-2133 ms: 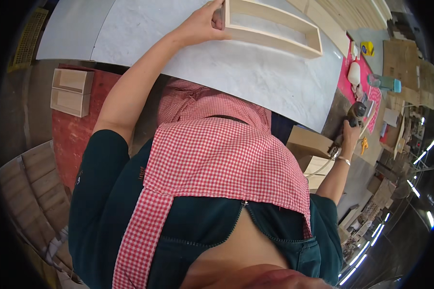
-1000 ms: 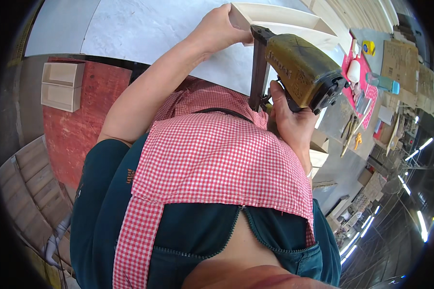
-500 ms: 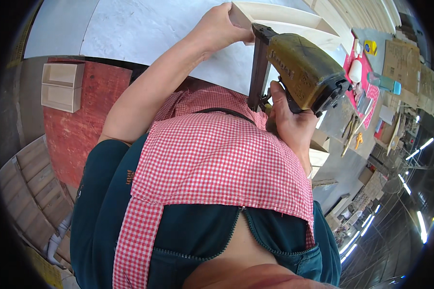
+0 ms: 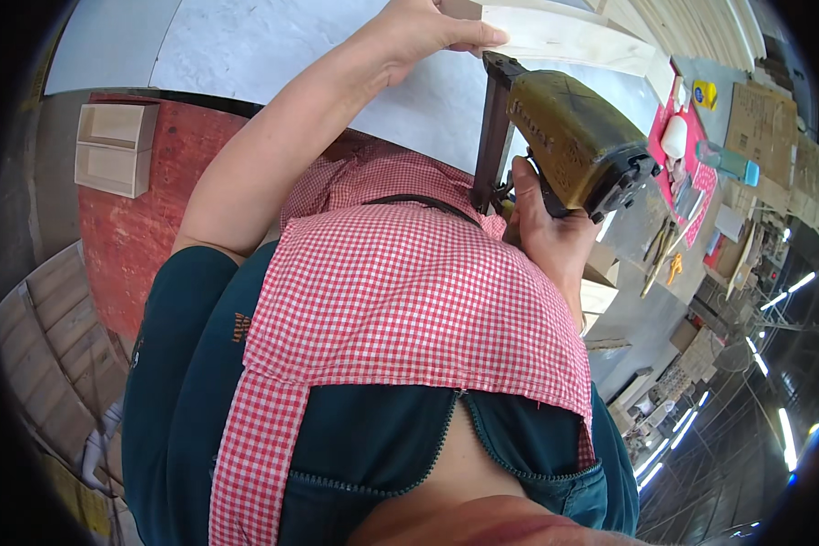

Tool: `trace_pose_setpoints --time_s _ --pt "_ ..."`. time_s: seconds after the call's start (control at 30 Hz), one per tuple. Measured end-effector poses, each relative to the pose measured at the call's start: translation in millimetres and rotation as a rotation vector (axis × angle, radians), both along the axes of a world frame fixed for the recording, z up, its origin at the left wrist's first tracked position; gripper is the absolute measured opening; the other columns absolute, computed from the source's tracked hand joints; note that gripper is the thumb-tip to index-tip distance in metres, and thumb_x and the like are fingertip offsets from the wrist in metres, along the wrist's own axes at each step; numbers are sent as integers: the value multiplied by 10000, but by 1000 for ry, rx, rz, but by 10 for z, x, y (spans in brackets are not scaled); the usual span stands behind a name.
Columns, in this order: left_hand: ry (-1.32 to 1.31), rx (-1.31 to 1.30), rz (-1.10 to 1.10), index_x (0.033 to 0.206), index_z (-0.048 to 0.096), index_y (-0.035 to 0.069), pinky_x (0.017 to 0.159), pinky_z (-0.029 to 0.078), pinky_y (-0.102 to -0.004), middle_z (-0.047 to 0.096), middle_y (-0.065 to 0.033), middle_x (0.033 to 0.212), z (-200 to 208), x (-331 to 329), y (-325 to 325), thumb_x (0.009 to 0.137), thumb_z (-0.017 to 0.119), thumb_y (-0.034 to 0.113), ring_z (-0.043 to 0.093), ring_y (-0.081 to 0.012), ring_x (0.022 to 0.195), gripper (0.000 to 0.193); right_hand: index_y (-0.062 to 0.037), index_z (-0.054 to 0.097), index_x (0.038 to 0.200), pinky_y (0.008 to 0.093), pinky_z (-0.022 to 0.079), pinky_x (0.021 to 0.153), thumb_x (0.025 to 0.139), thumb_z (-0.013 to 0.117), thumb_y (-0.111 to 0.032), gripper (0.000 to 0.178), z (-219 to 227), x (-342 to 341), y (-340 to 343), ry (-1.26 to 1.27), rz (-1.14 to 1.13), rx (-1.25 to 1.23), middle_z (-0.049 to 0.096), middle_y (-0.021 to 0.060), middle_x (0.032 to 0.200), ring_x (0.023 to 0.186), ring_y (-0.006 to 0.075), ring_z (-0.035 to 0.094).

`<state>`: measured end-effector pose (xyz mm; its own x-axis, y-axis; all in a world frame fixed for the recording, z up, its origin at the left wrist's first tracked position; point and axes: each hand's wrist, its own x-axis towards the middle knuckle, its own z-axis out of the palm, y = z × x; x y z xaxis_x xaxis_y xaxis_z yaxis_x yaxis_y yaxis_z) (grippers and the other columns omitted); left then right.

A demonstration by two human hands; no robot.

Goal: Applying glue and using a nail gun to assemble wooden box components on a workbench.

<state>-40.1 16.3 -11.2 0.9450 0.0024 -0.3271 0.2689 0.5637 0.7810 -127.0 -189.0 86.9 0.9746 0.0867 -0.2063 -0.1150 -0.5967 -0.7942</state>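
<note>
My right hand (image 4: 548,226) is wrapped round the handle of a worn, olive-yellow and black pneumatic nail gun (image 4: 578,136). Its dark nose end points up and to the left, close to a pale wooden box frame (image 4: 564,38). That frame lies at the far edge of the picture, partly cut off, on a whitish worktop. My left hand (image 4: 439,29) grips the frame's left corner, thumb along the near side and the other fingers mostly out of sight. Between the nail gun's tip and my left thumb there is only a small gap.
On a red board (image 4: 168,209) at the left sits a small two-compartment wooden box (image 4: 112,150). Long pale wood strips (image 4: 692,32) lie at the far right. Beyond the nail gun are a white bottle (image 4: 674,136), orange scissors (image 4: 675,267) and cardboard (image 4: 763,123).
My left hand and the wooden frame have shifted farther away and a little right, the frame turning so that its near side faces me more. The nail gun has barely moved.
</note>
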Motion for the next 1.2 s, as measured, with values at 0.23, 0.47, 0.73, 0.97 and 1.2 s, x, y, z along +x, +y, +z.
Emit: trace_pose_setpoints --time_s 0.23,0.47,0.73,0.97,1.2 --pt "1 12 2 990 590 -46 675 523 -207 611 -86 861 -6 6 -5 774 830 47 621 -161 726 337 43 577 1259 332 620 798 861 779 -51 456 -29 5 26 -73 34 30 696 210 1141 997 291 721" --pt "21 12 21 961 589 -30 654 522 -199 627 -95 856 56 -15 -18 789 824 50 640 -166 730 302 52 587 1237 333 618 766 860 781 -51 437 -91 -31 34 -142 20 22 702 211 1114 977 277 722" --pt "24 56 10 926 585 -9 634 521 -192 623 -80 798 33 -6 15 797 829 60 646 -161 719 284 38 588 1254 281 605 714 853 783 -35 453 -70 -12 29 -163 19 37 714 180 1085 907 247 728" --pt "-22 384 -244 1250 523 -98 927 527 -311 613 -250 1167 -163 -40 432 780 854 104 641 -290 1048 609 45 632 1201 229 514 598 880 771 -112 384 204 272 -781 -224 -369 -155 723 86 904 682 119 644" --pt "-215 720 -306 1528 306 -89 1155 382 -420 398 -277 1544 -558 -318 1144 741 858 157 450 -378 1381 992 50 576 1300 391 552 752 913 666 -163 451 -497 691 -2708 -360 -155 -787 708 216 1016 803 324 683"
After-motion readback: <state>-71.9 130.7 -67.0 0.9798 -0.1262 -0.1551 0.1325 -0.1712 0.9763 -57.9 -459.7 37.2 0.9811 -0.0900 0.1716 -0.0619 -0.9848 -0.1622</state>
